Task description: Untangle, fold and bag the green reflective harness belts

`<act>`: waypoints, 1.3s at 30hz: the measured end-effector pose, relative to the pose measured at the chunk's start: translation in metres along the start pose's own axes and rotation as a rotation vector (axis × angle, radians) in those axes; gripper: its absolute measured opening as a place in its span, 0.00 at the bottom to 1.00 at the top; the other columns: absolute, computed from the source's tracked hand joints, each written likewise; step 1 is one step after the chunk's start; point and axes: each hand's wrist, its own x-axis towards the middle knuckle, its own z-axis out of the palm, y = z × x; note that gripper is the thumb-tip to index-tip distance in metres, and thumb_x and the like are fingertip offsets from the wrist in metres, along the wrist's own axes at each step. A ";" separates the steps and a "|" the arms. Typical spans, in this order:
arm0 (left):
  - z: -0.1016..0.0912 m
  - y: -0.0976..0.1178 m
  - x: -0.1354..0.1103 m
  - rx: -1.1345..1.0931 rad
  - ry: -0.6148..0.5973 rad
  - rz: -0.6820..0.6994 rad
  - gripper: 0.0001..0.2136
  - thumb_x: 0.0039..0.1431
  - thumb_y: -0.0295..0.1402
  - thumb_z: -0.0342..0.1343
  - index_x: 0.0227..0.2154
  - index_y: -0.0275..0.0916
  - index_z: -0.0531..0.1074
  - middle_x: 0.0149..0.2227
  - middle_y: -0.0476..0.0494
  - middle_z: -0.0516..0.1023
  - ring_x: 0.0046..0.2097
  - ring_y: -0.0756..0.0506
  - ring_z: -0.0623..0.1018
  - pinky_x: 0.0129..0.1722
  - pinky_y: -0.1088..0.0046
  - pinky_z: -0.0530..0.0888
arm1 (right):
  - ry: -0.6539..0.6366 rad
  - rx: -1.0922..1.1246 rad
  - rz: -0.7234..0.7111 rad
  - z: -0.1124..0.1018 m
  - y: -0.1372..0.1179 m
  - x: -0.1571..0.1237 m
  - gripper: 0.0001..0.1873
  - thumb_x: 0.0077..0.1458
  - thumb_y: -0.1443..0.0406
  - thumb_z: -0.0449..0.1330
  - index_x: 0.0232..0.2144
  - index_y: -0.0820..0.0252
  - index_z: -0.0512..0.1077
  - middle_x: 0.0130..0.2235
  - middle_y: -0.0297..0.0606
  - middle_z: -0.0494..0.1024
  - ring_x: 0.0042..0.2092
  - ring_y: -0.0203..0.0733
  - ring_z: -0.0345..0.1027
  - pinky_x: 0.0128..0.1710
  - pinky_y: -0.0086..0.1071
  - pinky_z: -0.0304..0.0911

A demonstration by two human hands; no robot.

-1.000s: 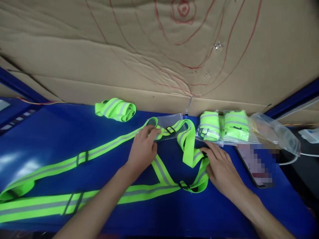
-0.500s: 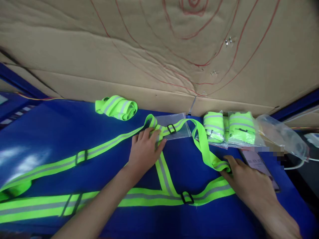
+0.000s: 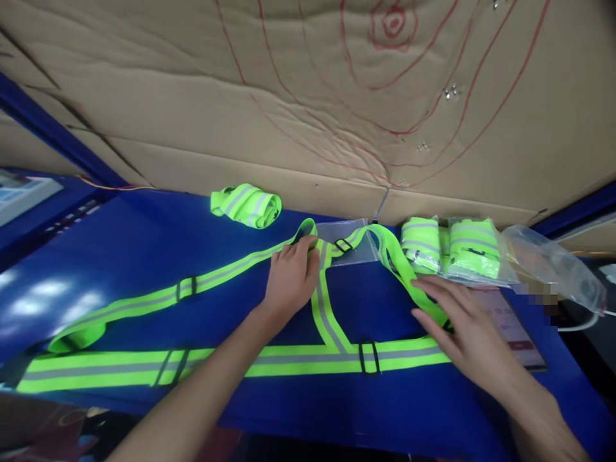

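Observation:
A neon-yellow reflective harness point(image 3: 298, 360) with grey stripes and black slide buckles lies spread across the blue table. My left hand point(image 3: 292, 274) is closed on its upper strap, close to where a short cross strap point(image 3: 323, 308) joins. At the harness's right end, my right hand point(image 3: 464, 324) is open, thumb apart from the stretched fingers, next to the twisted side strap point(image 3: 394, 250). A black buckle point(image 3: 369, 357) sits on the lower strap. Behind my left hand, a clear plastic bag point(image 3: 351, 251) lies flat, partly under the harness.
A rolled harness point(image 3: 248, 205) sits at the back, against the cardboard wall point(image 3: 192, 115). Bagged harnesses point(image 3: 474, 247) stand at the back right, beside an empty clear bag point(image 3: 553, 263). A phone point(image 3: 514, 333) lies beyond my right hand.
My right hand has let go of the side strap and its fingers have straightened. The lower strap lies straighter. My left hand stays at the upper strap while the view has shifted slightly.

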 end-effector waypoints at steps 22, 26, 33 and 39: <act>-0.004 -0.005 0.005 0.156 -0.031 0.118 0.13 0.73 0.35 0.47 0.50 0.43 0.76 0.51 0.39 0.81 0.53 0.34 0.78 0.50 0.55 0.68 | -0.029 0.082 -0.183 0.056 -0.049 0.033 0.11 0.70 0.67 0.58 0.50 0.63 0.76 0.46 0.44 0.83 0.47 0.50 0.77 0.47 0.43 0.65; -0.006 -0.014 0.011 0.092 -0.032 0.083 0.15 0.74 0.43 0.47 0.51 0.44 0.75 0.48 0.41 0.82 0.52 0.35 0.79 0.50 0.58 0.70 | -0.123 0.099 -0.184 0.061 -0.048 0.033 0.13 0.71 0.66 0.56 0.52 0.63 0.77 0.49 0.46 0.81 0.49 0.51 0.75 0.48 0.43 0.66; -0.010 -0.012 0.009 0.164 -0.002 0.082 0.22 0.69 0.50 0.54 0.58 0.41 0.70 0.55 0.36 0.78 0.54 0.31 0.77 0.51 0.55 0.71 | -0.145 0.092 -0.195 0.059 -0.044 0.029 0.15 0.71 0.67 0.55 0.55 0.64 0.75 0.52 0.48 0.80 0.52 0.52 0.73 0.51 0.44 0.67; -0.007 -0.011 0.002 0.205 -0.067 0.207 0.19 0.71 0.45 0.52 0.59 0.43 0.71 0.60 0.33 0.74 0.58 0.30 0.74 0.54 0.51 0.69 | -0.152 0.098 -0.198 0.060 -0.045 0.030 0.15 0.72 0.66 0.54 0.56 0.64 0.75 0.52 0.49 0.79 0.52 0.51 0.73 0.51 0.44 0.67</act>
